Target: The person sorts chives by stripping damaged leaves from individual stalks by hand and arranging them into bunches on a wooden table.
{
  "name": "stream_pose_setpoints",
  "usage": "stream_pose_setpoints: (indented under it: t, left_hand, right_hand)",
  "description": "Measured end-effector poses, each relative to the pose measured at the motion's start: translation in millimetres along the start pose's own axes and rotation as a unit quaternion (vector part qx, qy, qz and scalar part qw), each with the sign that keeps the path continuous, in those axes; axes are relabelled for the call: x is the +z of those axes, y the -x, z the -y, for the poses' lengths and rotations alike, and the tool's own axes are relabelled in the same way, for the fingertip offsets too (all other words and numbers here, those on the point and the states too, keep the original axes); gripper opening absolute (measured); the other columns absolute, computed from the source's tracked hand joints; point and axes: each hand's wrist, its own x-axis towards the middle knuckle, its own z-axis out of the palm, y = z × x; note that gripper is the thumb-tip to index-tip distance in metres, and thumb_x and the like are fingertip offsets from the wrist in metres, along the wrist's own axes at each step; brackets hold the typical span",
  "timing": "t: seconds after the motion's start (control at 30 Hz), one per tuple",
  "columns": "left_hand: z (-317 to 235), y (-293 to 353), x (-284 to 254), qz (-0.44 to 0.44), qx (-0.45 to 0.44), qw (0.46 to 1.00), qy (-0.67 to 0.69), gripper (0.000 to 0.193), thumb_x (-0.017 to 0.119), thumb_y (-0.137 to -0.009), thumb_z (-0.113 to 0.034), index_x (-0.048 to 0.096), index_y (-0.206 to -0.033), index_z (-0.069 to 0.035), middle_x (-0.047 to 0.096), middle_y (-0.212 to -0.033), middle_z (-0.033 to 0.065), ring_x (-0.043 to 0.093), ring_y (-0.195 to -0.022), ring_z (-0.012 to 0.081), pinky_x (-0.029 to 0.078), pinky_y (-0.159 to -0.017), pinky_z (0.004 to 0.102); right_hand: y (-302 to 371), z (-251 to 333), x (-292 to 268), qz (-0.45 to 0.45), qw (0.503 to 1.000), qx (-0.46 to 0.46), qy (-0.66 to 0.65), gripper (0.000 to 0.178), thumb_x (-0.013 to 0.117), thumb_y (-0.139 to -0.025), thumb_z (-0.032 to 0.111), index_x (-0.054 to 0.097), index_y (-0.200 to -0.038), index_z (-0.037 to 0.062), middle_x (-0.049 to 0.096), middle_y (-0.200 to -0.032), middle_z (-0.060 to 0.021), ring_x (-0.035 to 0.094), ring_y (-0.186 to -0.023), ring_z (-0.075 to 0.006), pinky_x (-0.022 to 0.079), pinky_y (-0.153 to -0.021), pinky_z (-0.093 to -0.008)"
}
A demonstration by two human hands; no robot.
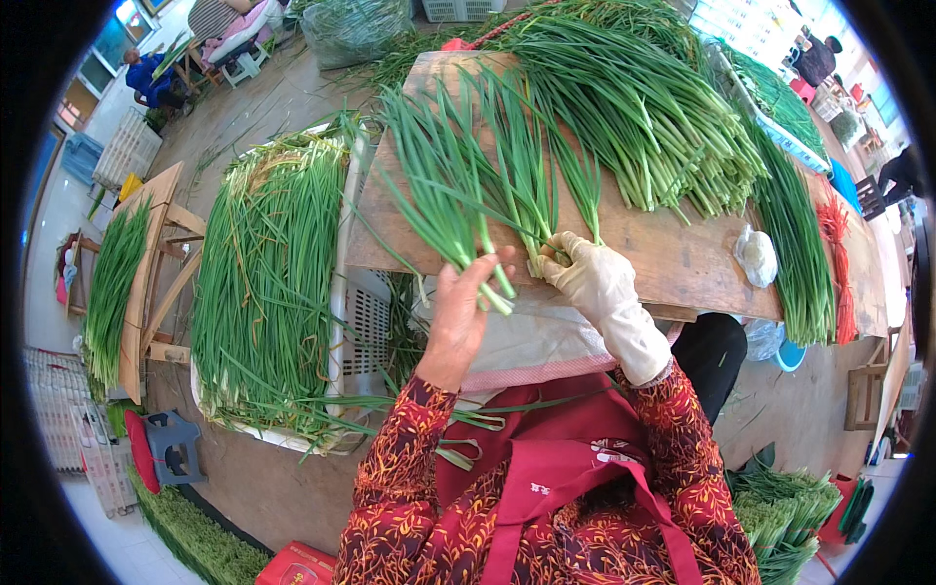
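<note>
My bare left hand (456, 314) is closed around the pale stems of a small bunch of garlic chives (439, 214), leaves fanned away from me over the board's left part. My right hand (600, 288), in a cream glove, pinches the stem ends of more garlic chives (528, 190) at the near edge of the wooden board (673, 255). A few thin stalks (582, 185) lie just beyond the gloved fingers. Past them a big heap of garlic chives (634, 112) covers the far right of the board, stem ends toward me.
Left of the board stands a white crate (343, 283) heaped with chives. Red ties (837, 263) and a small white plastic bag (756, 255) lie on the right. Below the bag is a blue basin (792, 357). A grey stool (175, 448) stands lower left. A person (156, 83) sits far left.
</note>
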Motion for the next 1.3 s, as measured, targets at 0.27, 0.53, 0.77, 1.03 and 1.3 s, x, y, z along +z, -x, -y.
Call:
stream_pose_setpoints:
  t: [0.27,0.53,0.77,1.03,1.3]
  left_hand:
    - [1.8,-0.5,-17.7,0.042,-0.064,0.983,0.17,0.017,0.057,-0.078,-0.013,0.049,-0.091,-0.007,0.048,-0.073,-0.0015,0.04,-0.053,0.0061,0.035,-0.046,0.0209]
    - [1.2,1.4,9.9,-0.004,-0.064,0.992,0.11,0.011,0.056,-0.08,-0.015,0.049,-0.086,-0.009,0.046,-0.072,-0.004,0.037,-0.052,0.0026,0.032,-0.046,0.0185]
    - [10.9,-0.4,18.0,0.014,-0.065,0.997,0.047,0.016,0.059,-0.077,-0.016,0.051,-0.089,-0.01,0.05,-0.072,-0.0054,0.042,-0.056,0.0034,0.036,-0.05,0.0186]
    - [15.8,-0.7,9.4,0.043,-0.058,0.995,0.065,0.02,0.063,-0.074,-0.01,0.048,-0.088,-0.01,0.052,-0.074,-0.0028,0.045,-0.055,0.0053,0.04,-0.05,0.0193]
    - [21.5,-0.1,10.3,0.038,-0.057,0.996,0.064,0.021,0.062,-0.073,-0.008,0.048,-0.089,-0.01,0.052,-0.074,-0.0026,0.046,-0.057,0.0058,0.041,-0.051,0.02]
  right_hand:
    - [-3.5,7.6,9.0,-0.029,0.994,-0.042,0.097,0.032,0.059,-0.07,0.036,0.057,-0.084,0.0078,0.058,-0.065,-0.0097,0.057,-0.063,-0.025,0.043,-0.058,-0.0338]
    - [1.4,-7.2,-7.7,0.164,0.892,0.052,-0.419,0.026,0.054,-0.078,0.027,0.057,-0.089,0.0036,0.055,-0.068,-0.0008,0.048,-0.059,-0.0078,0.039,-0.056,-0.0217]
    - [14.0,-1.0,-9.6,0.183,0.874,0.028,-0.449,0.032,0.053,-0.081,0.028,0.055,-0.099,0.0009,0.055,-0.073,0.0008,0.045,-0.063,-0.0044,0.038,-0.059,-0.0184]
    - [4.6,-5.0,-11.9,0.052,0.9,0.063,-0.428,0.03,0.059,-0.077,0.028,0.056,-0.089,0.0005,0.053,-0.069,0.0009,0.046,-0.064,-0.0045,0.04,-0.056,-0.0197]
    - [-7.6,7.4,-2.8,0.03,0.901,0.076,-0.427,0.031,0.062,-0.073,0.029,0.054,-0.087,0.0015,0.058,-0.069,-0.0059,0.053,-0.063,-0.0098,0.043,-0.06,-0.0232]
